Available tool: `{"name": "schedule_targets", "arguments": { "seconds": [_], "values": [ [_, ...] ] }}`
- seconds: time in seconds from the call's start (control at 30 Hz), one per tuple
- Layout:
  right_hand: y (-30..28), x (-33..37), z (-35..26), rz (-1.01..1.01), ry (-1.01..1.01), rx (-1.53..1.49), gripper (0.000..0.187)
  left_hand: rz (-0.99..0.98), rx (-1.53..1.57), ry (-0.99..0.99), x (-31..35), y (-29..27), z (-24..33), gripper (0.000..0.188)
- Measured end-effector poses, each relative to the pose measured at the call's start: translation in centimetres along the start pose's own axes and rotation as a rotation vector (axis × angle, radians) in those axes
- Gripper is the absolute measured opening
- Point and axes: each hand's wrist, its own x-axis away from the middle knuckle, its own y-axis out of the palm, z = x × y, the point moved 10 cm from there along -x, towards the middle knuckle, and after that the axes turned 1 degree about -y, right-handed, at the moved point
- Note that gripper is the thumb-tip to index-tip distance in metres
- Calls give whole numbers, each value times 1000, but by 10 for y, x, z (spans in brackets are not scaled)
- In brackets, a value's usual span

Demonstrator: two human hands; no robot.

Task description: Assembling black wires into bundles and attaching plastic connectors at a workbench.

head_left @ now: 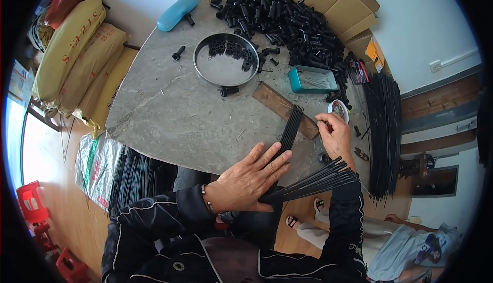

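Thin black rods [292,130] lie side by side in a narrow row, their far ends resting on a brown wooden strip [275,101] on the grey table. Across this row my left hand [249,180] lies flat with its fingers stretched out. My right hand [336,137] is closed in a pinch beside the strip's right end; what sits between its fingertips is too small to make out. A second fan of black rods [318,179] with looped tips spreads from near my left thumb to my right forearm. Close to the right hand stands a white dish [331,104] of small pieces.
A round metal tray [195,60] holds small black rings, near a teal box [295,82] of thin pins. Black fittings [303,31] heap at the back. Rod bundles stand right [382,134] and left [136,180]. A person [411,252] is at lower right.
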Motion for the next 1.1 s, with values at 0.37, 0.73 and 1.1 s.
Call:
{"name": "schedule_targets", "arguments": {
  "seconds": [0.37,0.73,1.1],
  "values": [
    [2,-2,-5,-2,-2,15,13,-7,5,-1,1,1,0,100],
    [-4,-15,-24,63,-190,98,11,-7,-7,4,0,1,0,100],
    [13,-29,-8,-105,-56,-115,9,-14,-2,8,0,1,0,100]
  ]
}}
